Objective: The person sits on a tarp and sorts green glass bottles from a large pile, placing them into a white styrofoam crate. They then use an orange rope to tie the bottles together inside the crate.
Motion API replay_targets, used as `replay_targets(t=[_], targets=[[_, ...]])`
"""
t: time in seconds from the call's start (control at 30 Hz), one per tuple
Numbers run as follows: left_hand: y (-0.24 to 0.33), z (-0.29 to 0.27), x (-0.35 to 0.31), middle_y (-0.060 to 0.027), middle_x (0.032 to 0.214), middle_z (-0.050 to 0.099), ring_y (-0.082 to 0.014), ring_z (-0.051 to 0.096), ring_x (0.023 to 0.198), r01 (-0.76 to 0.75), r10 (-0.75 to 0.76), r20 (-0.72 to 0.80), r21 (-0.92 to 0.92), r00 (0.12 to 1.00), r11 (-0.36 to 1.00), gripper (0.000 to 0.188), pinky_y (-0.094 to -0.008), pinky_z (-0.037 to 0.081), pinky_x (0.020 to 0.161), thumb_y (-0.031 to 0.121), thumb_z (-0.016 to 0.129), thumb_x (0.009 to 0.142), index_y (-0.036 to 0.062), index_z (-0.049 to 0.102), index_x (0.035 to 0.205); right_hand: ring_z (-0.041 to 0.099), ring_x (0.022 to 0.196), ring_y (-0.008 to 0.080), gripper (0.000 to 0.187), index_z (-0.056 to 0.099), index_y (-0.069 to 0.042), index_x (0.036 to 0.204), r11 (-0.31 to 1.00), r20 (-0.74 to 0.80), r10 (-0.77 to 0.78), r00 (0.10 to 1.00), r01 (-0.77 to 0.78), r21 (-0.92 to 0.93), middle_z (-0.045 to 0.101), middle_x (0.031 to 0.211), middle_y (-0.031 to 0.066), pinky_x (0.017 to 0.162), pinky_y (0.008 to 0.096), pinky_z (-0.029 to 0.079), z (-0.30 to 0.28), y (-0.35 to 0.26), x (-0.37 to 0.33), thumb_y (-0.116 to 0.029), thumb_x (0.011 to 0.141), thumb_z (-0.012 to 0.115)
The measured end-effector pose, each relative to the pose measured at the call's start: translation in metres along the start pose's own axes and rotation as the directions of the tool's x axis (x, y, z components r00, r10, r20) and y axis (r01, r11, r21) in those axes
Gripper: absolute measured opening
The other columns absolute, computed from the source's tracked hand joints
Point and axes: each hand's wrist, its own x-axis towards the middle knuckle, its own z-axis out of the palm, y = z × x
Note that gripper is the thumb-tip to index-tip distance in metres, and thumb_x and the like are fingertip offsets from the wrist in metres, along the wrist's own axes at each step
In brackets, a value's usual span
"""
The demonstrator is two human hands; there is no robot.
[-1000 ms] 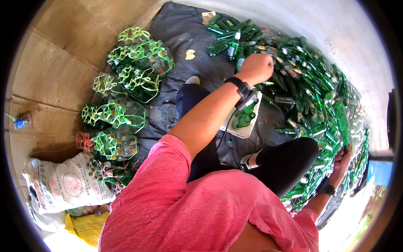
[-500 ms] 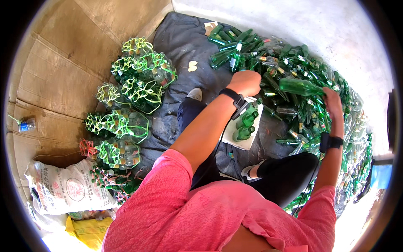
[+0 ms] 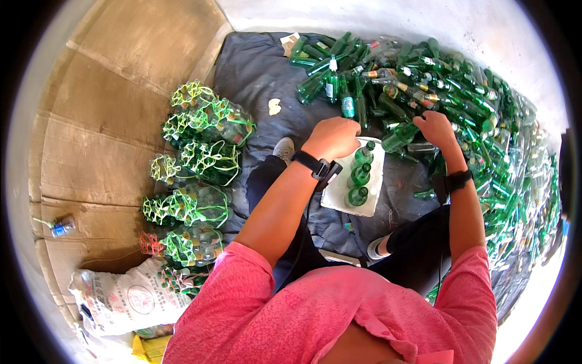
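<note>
Plainly, the right hand (image 3: 438,128) was closed on a green bottle (image 3: 399,138), gripping it at the neck end. The bottle lay sideways in the air or on the pile's edge, which could not be told, with its base toward the left, just beside the far right corner of the white board (image 3: 335,193).

The left hand (image 3: 332,138) was bent over the board's far left corner; its fingertips were hidden, so whether it gripped anything could not be told. Three green bottles (image 3: 361,175) stood in a row on the board, between the person's legs.

A big pile (image 3: 454,97) of mostly green bottles spread along the pale wall (image 3: 388,18) and down the right side. Dark sheeting (image 3: 254,67) covered the floor. To the left, strapped bundles (image 3: 209,159) of bottles stood near brown cardboard (image 3: 121,121), with a white sack (image 3: 127,297) nearer the person.
</note>
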Motion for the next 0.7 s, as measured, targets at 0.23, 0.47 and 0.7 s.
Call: replay_targets(t=[0.23,0.47,0.7], targets=[[0.011,-0.004,0.003,-0.0128,0.104,0.074,-0.0355,0.069,0.101,0.027,-0.027,0.008,0.011,1.0,1.0,0.031,-0.0467,0.054,0.085,0.029,0.066,0.087,0.0112,0.073,0.111,0.067,0.1,0.0421,0.045,0.071,0.0,0.091,0.997,0.03,-0.074,0.997,0.075,-0.032,0.071,0.102,0.0227,0.088,0.052,0.053,0.02,0.002,0.005,-0.041,0.09,0.055],[0.015,-0.001,0.001,-0.0165,0.101,0.075,-0.0361,0.07,0.097,0.016,-0.016,0.064,0.002,0.998,1.0,0.035,-0.0434,0.054,0.08,0.029,0.068,0.088,0.0063,0.071,0.115,0.07,0.103,0.0388,0.048,0.075,-0.001,0.102,0.999,0.159,0.038,0.987,-0.032,-0.039,0.073,0.108,0.0217,0.092,0.0479,0.055,0.016,-0.029,0.004,-0.044,0.088,0.059],[0.019,0.003,0.004,-0.0169,0.103,0.075,-0.0356,0.071,0.097,0.018,-0.021,0.104,0.036,0.994,0.999,0.037,-0.0432,0.054,0.081,0.029,0.069,0.088,0.0062,0.07,0.117,0.071,0.104,0.0352,0.042,0.076,-0.004,0.105,0.998,0.211,0.056,0.976,-0.056,-0.006,0.074,0.109,0.0191,0.091,0.0445,0.056,0.021,-0.048,0.001,-0.04,0.088,0.063]])
